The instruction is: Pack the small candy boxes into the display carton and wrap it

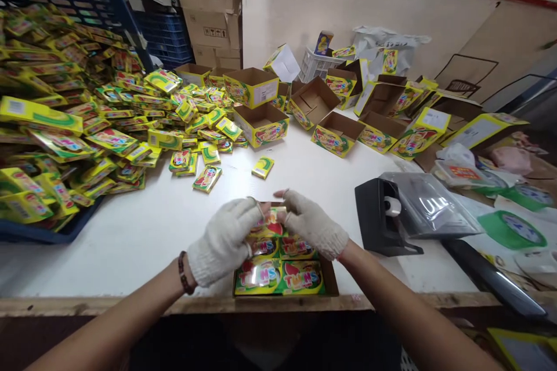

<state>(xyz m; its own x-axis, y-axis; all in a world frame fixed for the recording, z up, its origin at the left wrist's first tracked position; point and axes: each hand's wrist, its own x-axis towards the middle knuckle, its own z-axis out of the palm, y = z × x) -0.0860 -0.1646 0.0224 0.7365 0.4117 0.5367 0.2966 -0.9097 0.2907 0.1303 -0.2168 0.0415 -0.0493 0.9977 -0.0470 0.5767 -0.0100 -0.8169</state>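
Note:
My left hand (224,237), in a white knit glove with bare fingertips, curls over the far left part of an open carton (331,278). Its fingers are together on a small yellow-green candy box (272,227); part of that box is hidden under them. Opposite, my right hand (313,223), gloved alike, reaches in over the carton's right side, with thumb and forefinger apart and the thumb by the same box. Rows of "TWINS" candy boxes (302,277) lie flat inside the carton, which sits at the table's front edge.
A heap of candy boxes (126,110) spills from a blue crate (65,236) on the left. One loose box (263,167) lies beyond my hands. Open display cartons (337,133) stand along the back. A black tape dispenser (374,217) and green tape rolls (513,229) are at right.

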